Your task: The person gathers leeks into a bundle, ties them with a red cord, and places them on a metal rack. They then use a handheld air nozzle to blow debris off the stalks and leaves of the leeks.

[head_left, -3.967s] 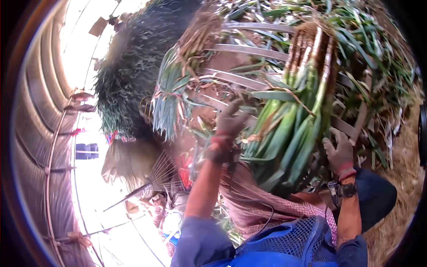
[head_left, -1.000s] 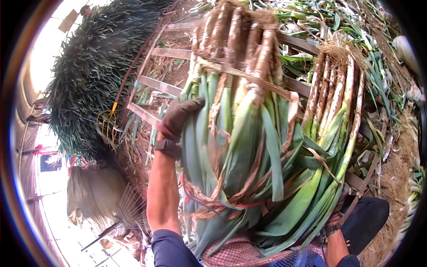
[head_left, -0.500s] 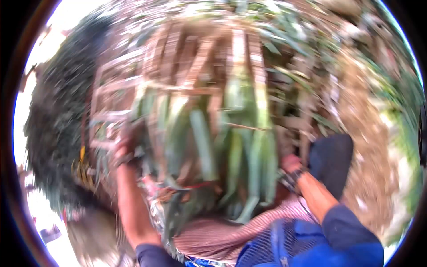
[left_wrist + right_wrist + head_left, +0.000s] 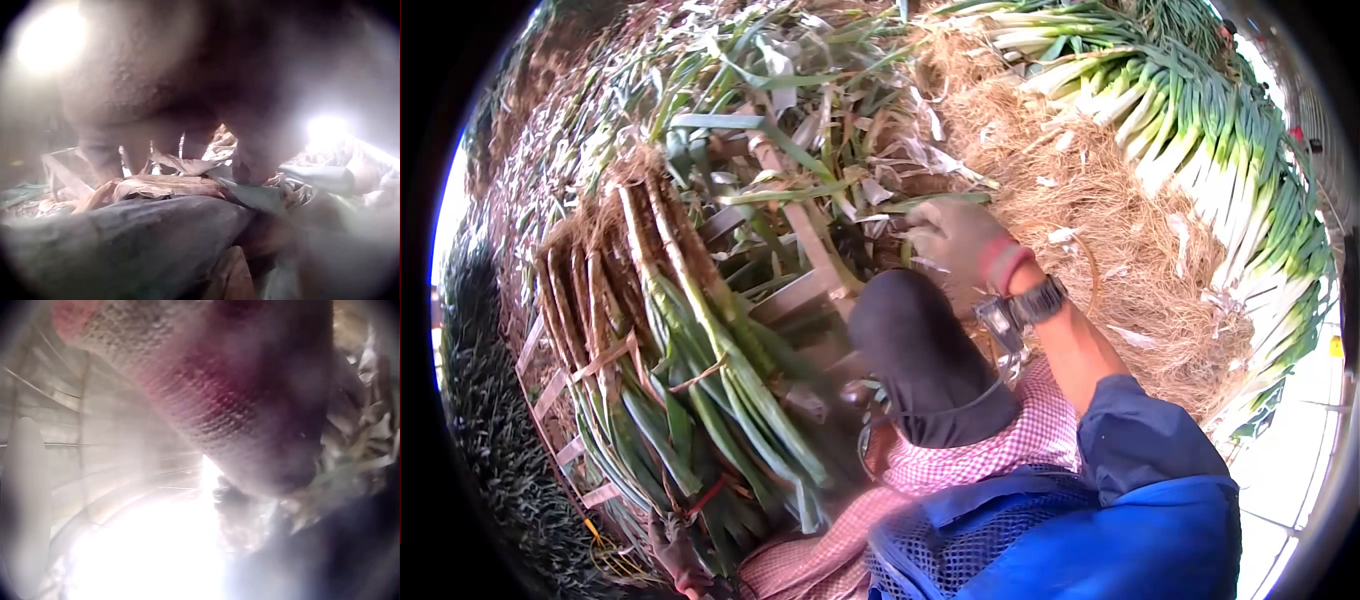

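Observation:
A tied bundle of large green onions (image 4: 700,390), with soil-covered stems and roots pointing up, lies on a slatted rack (image 4: 800,235) at the left of the head view. A red tie (image 4: 705,497) crosses its leaves near the bottom. My gloved left hand (image 4: 675,555) is beside the leaf ends, low in the head view. In the left wrist view, its fingers (image 4: 250,150) reach down over a broad green leaf (image 4: 137,244) and dry, papery leaves. My gloved right hand (image 4: 960,245) is loosely bent above leaf scraps beyond the dark-clothed knee, with nothing visible in it.
Trimmed leaf scraps (image 4: 800,110) pile up behind the rack. Cut roots (image 4: 1040,190) cover the ground at right, beside a long row of cleaned green onions (image 4: 1190,130). My bent knee (image 4: 930,350) stands between the rack and my right arm. Dark-green leaves (image 4: 480,430) fill the left edge.
The view has swung right, so the onions now appear farther left. A second bundle was brought against the first on the rack. My right hand has left the onions' side and reached out over the scraps.

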Tool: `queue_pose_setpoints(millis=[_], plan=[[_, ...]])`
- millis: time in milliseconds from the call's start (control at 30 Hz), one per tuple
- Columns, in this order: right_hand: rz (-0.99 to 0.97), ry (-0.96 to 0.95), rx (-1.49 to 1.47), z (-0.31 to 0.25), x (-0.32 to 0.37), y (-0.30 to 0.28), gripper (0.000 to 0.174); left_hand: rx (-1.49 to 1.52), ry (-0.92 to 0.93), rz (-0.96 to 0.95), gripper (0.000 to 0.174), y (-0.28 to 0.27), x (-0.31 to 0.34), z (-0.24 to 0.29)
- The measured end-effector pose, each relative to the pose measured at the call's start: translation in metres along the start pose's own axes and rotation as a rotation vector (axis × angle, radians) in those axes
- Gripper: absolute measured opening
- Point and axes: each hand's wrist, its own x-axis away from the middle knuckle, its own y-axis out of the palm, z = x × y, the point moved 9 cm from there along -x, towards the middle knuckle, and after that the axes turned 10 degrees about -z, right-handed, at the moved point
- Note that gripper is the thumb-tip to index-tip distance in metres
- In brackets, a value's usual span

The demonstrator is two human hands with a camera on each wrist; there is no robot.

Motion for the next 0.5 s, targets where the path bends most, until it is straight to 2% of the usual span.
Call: queue_pose_setpoints(millis=[67,100,167,233,300,367,433,467,500], plan=[[-0.148,0.216,0.188,0.085,-0.012,0.022,0.026,-0.019,-0.033,-0.013,0.056,0.006,-0.001,0.012],[-0.150,0.217,0.179,0.106,-0.018,0.019,0.026,-0.026,-0.064,-0.018,0.056,0.006,-0.003,0.013],[-0.139,0.396,0.359,0.162,-0.027,0.009,0.020,-0.042,-0.110,-0.061,0.057,-0.003,-0.014,0.006],[-0.174,0.453,0.681,0.207,-0.057,-0.008,0.021,-0.058,-0.115,-0.090,0.057,-0.010,-0.024,-0.013],[-0.207,0.513,0.935,0.247,-0.084,-0.024,0.027,-0.111,-0.169,-0.056,0.057,0.000,-0.016,0.002],[-0.235,0.466,1.119,0.267,-0.108,-0.031,0.037,-0.288,-0.247,0.016,0.060,-0.011,-0.013,-0.005],[-0.348,0.579,1.158,0.306,-0.122,-0.034,0.048,-0.266,-0.284,0.035,0.060,0.005,-0.001,0.011],[-0.272,0.553,1.149,0.330,-0.128,-0.036,0.044,-0.268,-0.232,0.039,0.057,0.004,-0.007,0.002],[-0.333,0.615,1.052,0.336,-0.128,-0.042,0.036,-0.268,-0.181,0.049,0.055,-0.006,-0.008,-0.011]])
